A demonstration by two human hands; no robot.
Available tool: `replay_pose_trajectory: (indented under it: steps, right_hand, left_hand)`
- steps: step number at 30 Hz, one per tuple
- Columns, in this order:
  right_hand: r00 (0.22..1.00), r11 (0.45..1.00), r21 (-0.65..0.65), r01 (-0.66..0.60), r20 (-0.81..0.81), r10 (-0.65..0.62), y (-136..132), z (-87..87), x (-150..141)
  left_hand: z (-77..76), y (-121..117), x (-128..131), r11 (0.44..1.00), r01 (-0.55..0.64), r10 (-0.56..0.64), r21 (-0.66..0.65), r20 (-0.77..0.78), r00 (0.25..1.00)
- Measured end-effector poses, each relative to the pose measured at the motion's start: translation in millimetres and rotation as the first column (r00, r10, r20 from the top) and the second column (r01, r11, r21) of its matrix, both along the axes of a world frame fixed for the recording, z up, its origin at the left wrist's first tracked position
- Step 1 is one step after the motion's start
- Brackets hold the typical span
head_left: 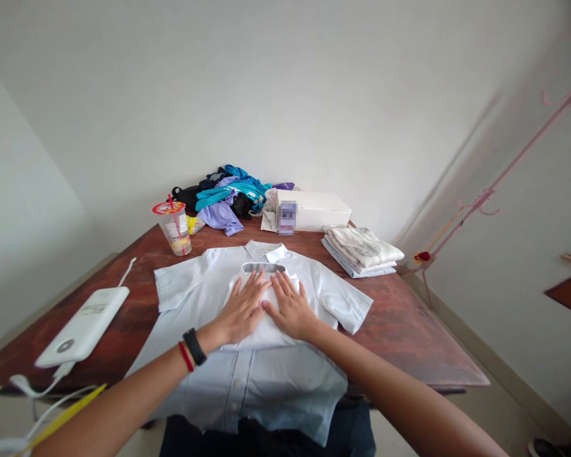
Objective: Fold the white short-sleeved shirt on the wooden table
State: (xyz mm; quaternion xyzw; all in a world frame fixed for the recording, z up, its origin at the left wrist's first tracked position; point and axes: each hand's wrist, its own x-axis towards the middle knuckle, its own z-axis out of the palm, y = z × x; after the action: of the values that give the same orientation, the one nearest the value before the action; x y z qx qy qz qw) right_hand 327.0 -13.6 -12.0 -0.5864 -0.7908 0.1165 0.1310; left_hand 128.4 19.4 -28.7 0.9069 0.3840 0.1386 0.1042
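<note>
A pale blue short-sleeved shirt lies spread face up on the wooden table, its lower end hanging over the near edge. On top of it rests a smaller folded white garment. My left hand and my right hand lie flat on that folded garment, side by side, fingers stretched out and pointing away from me. The left wrist wears a black band and a red one.
A white power bank with cables lies at the left edge. A plastic cup with a red straw stands at the back left. Behind are a heap of coloured clothes, a white box and a stack of folded clothes.
</note>
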Motion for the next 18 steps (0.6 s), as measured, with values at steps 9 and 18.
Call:
replay_pose_trajectory:
  steps: [9,18]
  right_hand:
    - [1.000,0.999,-0.033,0.001,0.010,-0.001,4,0.0,-1]
    - [1.000,1.000,-0.031,-0.006,-0.001,0.006,15,0.2,3]
  left_hand:
    - [-7.8,7,1,0.999,-0.007,0.009,0.038,-0.054,0.999]
    - [-2.6,5,10,0.995,-0.083,0.084,0.058,-0.011,0.996]
